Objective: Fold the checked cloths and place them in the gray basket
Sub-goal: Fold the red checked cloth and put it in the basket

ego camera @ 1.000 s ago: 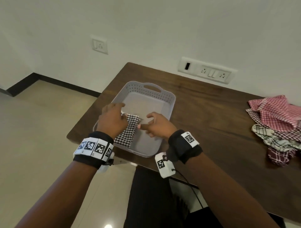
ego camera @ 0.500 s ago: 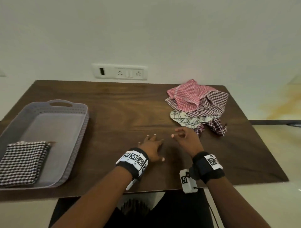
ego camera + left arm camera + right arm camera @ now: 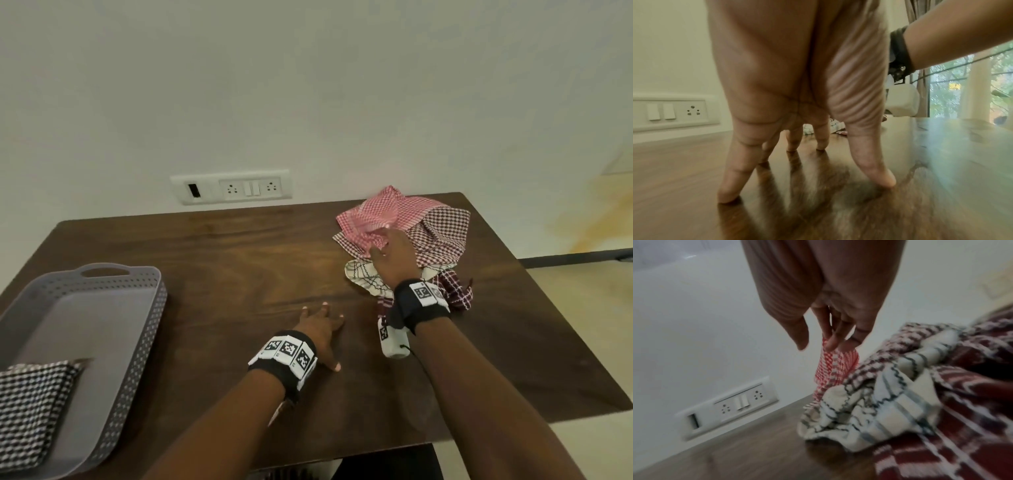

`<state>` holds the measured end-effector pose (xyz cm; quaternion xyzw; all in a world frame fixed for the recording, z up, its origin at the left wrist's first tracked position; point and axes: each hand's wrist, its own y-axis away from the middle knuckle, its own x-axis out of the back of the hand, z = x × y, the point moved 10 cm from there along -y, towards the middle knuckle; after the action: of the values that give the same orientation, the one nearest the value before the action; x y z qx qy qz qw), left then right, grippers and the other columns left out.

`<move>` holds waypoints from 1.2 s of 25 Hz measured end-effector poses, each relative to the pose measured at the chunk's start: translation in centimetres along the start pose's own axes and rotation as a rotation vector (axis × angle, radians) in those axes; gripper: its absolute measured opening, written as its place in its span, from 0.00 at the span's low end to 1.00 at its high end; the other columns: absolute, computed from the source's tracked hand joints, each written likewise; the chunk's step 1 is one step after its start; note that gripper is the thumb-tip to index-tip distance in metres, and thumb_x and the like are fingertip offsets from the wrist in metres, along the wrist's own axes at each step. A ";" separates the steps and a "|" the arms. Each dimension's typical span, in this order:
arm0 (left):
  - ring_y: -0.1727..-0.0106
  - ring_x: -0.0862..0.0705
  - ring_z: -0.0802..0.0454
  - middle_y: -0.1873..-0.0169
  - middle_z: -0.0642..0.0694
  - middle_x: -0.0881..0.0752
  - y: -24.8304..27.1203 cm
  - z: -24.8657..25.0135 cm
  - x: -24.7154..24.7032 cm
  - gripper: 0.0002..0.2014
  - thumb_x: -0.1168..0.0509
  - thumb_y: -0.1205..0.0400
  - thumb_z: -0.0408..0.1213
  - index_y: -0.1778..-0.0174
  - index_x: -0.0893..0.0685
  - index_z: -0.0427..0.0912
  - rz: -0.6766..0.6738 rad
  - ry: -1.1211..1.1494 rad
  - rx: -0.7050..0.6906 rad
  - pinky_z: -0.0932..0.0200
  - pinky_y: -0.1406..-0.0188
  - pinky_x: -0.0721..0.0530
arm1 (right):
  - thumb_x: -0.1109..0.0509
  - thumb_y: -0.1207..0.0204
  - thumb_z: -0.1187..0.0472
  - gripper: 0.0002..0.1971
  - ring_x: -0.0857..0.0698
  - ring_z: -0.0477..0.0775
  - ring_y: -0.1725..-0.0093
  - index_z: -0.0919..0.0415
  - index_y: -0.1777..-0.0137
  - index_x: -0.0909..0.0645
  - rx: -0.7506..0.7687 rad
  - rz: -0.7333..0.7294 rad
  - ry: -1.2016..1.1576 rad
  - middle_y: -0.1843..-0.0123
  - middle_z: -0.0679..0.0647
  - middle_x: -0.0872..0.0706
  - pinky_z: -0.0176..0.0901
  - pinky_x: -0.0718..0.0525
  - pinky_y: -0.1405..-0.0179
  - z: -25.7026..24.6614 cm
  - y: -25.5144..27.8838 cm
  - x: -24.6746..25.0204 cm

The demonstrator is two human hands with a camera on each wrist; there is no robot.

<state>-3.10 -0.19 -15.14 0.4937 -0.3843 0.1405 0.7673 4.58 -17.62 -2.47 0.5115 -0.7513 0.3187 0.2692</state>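
- A dark wooden table (image 3: 239, 260) is standing against a pale wall, and a white socket and switch panel (image 3: 231, 186) is sitting on that wall just above the table's far edge.
- The gray basket (image 3: 150, 329) is resting on the table's left side, its long axis running from the near edge towards the wall, with the handle cutout at the far end.
- A folded black-and-white checked cloth (image 3: 32, 407) is lying in the basket's near end, its longer side running the same way as the basket.
- A loose pile of checked cloths is lying at the far right of the table: a red-and-white cloth (image 3: 380, 212) on top, a maroon checked cloth (image 3: 442, 233) beside it, a cream cloth with dark lines (image 3: 363, 279) nearer.
- The left hand (image 3: 320, 329) is resting on the bare wood between basket and pile, fingers spread and straight.
- The right hand (image 3: 394, 253) is reaching into the pile.
- The left wrist view is showing each fingertip (image 3: 882, 178) touching the glossy wood, and a window with greenery off to the right.
- Only the right wrist view is showing the fingers (image 3: 833, 340) pinching a raised bunch of the red-and-white cloth (image 3: 830, 368); from the head camera that grip is hidden.
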 end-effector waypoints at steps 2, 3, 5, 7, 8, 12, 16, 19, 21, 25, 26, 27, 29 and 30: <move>0.16 0.40 0.37 0.16 0.38 0.39 1.6 -0.1 2.5 0.44 0.27 0.23 0.53 0.14 0.41 0.45 0.156 0.228 -0.041 0.47 0.17 0.39 | 0.27 0.24 0.60 0.09 0.16 0.57 0.45 0.61 0.47 0.11 0.197 0.122 -0.050 0.48 0.55 0.10 0.48 0.23 0.42 -5.0 1.6 1.5; 0.19 0.32 0.40 0.19 0.39 0.31 2.7 -1.0 4.4 0.41 0.28 0.21 0.51 0.16 0.39 0.44 0.284 0.420 -0.045 0.52 0.21 0.33 | 0.25 0.26 0.61 0.05 0.17 0.52 0.49 0.59 0.53 0.10 0.251 0.147 -0.094 0.53 0.51 0.10 0.44 0.24 0.46 -7.4 2.7 2.0; 0.23 0.26 0.39 0.21 0.39 0.30 6.7 -4.1 8.3 0.44 0.28 0.21 0.50 0.15 0.45 0.45 0.672 0.735 -0.015 0.47 0.26 0.25 | 0.21 0.29 0.62 0.02 0.17 0.46 0.55 0.58 0.58 0.11 0.271 0.057 -0.235 0.58 0.46 0.11 0.35 0.21 0.53 -11.0 5.0 1.8; 0.29 0.23 0.43 0.23 0.42 0.32 11.5 -6.5 11.1 0.42 0.27 0.24 0.48 0.16 0.41 0.51 1.038 0.817 -0.055 0.43 0.36 0.18 | 0.20 0.30 0.64 0.04 0.13 0.44 0.58 0.59 0.58 0.13 0.257 -0.154 -0.425 0.59 0.47 0.10 0.32 0.16 0.56 -14.1 7.2 0.2; 0.33 0.22 0.46 0.26 0.43 0.29 13.4 -6.8 11.8 0.35 0.27 0.24 0.44 0.20 0.31 0.50 1.129 0.768 -0.106 0.45 0.40 0.16 | 0.20 0.29 0.65 0.05 0.12 0.44 0.57 0.59 0.57 0.13 0.262 -0.231 -0.486 0.58 0.48 0.10 0.32 0.16 0.55 -15.4 8.2 -0.5; 0.54 0.16 0.68 0.52 0.54 0.12 18.4 -8.5 11.5 0.07 0.31 0.18 0.35 0.46 0.10 0.43 1.142 0.743 -0.213 0.72 0.55 0.19 | 0.22 0.27 0.67 0.12 0.14 0.44 0.54 0.58 0.45 0.15 0.308 -0.257 -0.502 0.53 0.49 0.12 0.31 0.16 0.54 -18.2 11.1 -0.5; 0.55 0.12 0.59 0.59 0.54 0.11 20.9 -14.7 9.6 0.08 0.36 0.15 0.32 0.49 0.13 0.48 1.236 0.940 -0.136 0.59 0.47 0.13 | 0.25 0.24 0.64 0.12 0.19 0.38 0.53 0.55 0.41 0.13 0.252 -0.106 -0.242 0.49 0.45 0.13 0.23 0.24 0.50 -16.8 12.0 0.7; 0.46 0.12 0.53 0.51 0.52 0.12 20.6 -15.2 8.9 0.08 0.32 0.17 0.38 0.42 0.16 0.51 1.095 1.081 -0.246 0.44 0.38 0.14 | 0.26 0.21 0.62 0.05 0.19 0.42 0.51 0.55 0.47 0.13 0.234 -0.050 -0.173 0.49 0.46 0.13 0.37 0.21 0.44 -16.7 12.5 1.4; 0.35 0.19 0.57 0.36 0.52 0.18 20.2 -11.3 8.9 0.26 0.25 0.23 0.42 0.29 0.22 0.49 0.942 0.849 -0.373 0.56 0.33 0.18 | 0.29 0.18 0.60 0.03 0.15 0.44 0.51 0.55 0.47 0.16 0.311 -0.232 -0.274 0.50 0.46 0.12 0.40 0.19 0.48 -18.8 13.3 0.0; 0.49 0.14 0.57 0.51 0.53 0.11 21.0 -8.9 10.1 0.11 0.25 0.23 0.38 0.45 0.12 0.46 1.030 0.781 -0.423 0.54 0.44 0.15 | 0.28 0.19 0.56 0.07 0.10 0.45 0.56 0.58 0.45 0.16 0.304 -0.473 -0.491 0.53 0.50 0.09 0.34 0.13 0.56 -21.6 14.8 -0.9; 0.54 0.12 0.59 0.57 0.54 0.10 20.9 -10.2 10.2 0.08 0.25 0.23 0.38 0.49 0.10 0.46 1.025 0.862 -0.379 0.54 0.48 0.14 | 0.25 0.21 0.54 0.09 0.11 0.45 0.60 0.58 0.47 0.15 0.267 -0.434 -0.493 0.57 0.51 0.09 0.33 0.15 0.61 -21.1 14.3 -0.1; 0.57 0.12 0.61 0.59 0.55 0.09 20.7 -11.8 10.1 0.06 0.24 0.23 0.37 0.51 0.09 0.47 1.018 0.894 -0.319 0.56 0.51 0.13 | 0.22 0.25 0.52 0.11 0.15 0.43 0.67 0.58 0.50 0.15 0.236 -0.406 -0.438 0.62 0.51 0.10 0.31 0.18 0.67 -20.1 13.8 0.6; 0.57 0.11 0.66 0.59 0.58 0.08 21.5 -14.6 9.9 0.08 0.25 0.23 0.35 0.50 0.09 0.50 1.032 0.843 -0.236 0.60 0.51 0.13 | 0.17 0.32 0.51 0.13 0.23 0.39 0.74 0.57 0.57 0.14 0.219 -0.464 -0.141 0.69 0.49 0.14 0.32 0.27 0.74 -17.5 12.9 0.8; 0.56 0.11 0.66 0.58 0.58 0.08 22.1 -15.7 9.9 0.09 0.25 0.22 0.34 0.50 0.09 0.51 1.038 0.834 -0.221 0.63 0.51 0.14 | 0.15 0.35 0.52 0.12 0.24 0.39 0.75 0.57 0.60 0.13 0.227 -0.525 0.014 0.70 0.48 0.14 0.33 0.27 0.73 -16.3 12.8 0.4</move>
<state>-2.56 22.27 3.07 0.0679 -0.2556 0.6296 0.7305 -6.29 -2.07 5.80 0.7134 -0.5506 0.3236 0.2885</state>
